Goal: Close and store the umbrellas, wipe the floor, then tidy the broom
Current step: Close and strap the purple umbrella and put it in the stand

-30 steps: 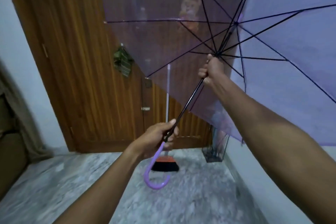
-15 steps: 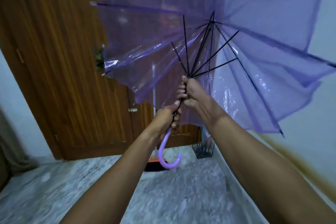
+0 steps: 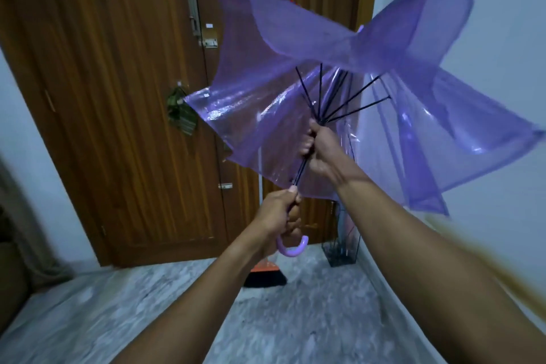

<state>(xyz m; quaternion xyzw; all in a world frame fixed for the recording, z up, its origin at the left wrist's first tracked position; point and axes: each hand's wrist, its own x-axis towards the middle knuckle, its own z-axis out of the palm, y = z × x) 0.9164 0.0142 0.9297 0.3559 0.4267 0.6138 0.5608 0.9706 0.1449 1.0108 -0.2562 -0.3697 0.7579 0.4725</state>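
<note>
A see-through purple umbrella [image 3: 325,47] is half folded in front of me, its canopy slack and its black ribs drawn in. My left hand [image 3: 282,214] grips the curved purple handle at the bottom of the black shaft. My right hand [image 3: 320,151] grips the shaft higher up, at the slider where the ribs meet. A broom [image 3: 266,275] with an orange and black head and a pale stick stands against the door behind the umbrella, partly hidden by my left arm.
A clear umbrella stand [image 3: 339,248] sits in the corner where the wooden door [image 3: 118,97] meets the white right wall [image 3: 487,230]. A green leaf bundle [image 3: 180,111] hangs on the door. Grey marble floor [image 3: 280,319] stretches below.
The canopy went from fully spread to half collapsed as my right hand slid down the shaft toward my left hand. The handle has come closer to me and the view has shifted right.
</note>
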